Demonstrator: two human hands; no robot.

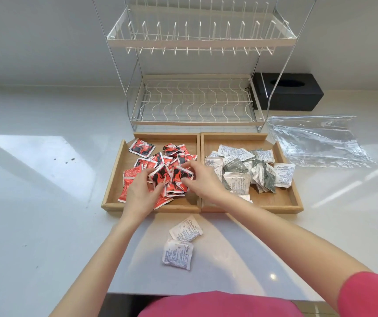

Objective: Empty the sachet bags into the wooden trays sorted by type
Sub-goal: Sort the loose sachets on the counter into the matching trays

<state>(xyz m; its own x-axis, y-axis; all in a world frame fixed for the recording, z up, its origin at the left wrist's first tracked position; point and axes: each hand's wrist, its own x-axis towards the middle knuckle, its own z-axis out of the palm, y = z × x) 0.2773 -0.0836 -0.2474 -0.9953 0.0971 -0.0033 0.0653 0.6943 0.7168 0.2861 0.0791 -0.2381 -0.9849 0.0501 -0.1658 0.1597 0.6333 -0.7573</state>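
Observation:
Two wooden trays sit side by side on the white counter. The left tray (112, 179) holds a heap of red sachets (142, 148). The right tray (281, 197) holds white and grey-green sachets (238, 167). My left hand (141, 193) and my right hand (202, 181) both rest on the red heap, fingers pinching red sachets (160, 175) near its middle. Two white sachets (184, 229) (177, 253) lie loose on the counter in front of the trays.
A two-tier wire dish rack (194, 99) stands right behind the trays. A black tissue box (288, 91) sits at the back right. An empty clear plastic bag (318, 140) lies flat to the right of the trays.

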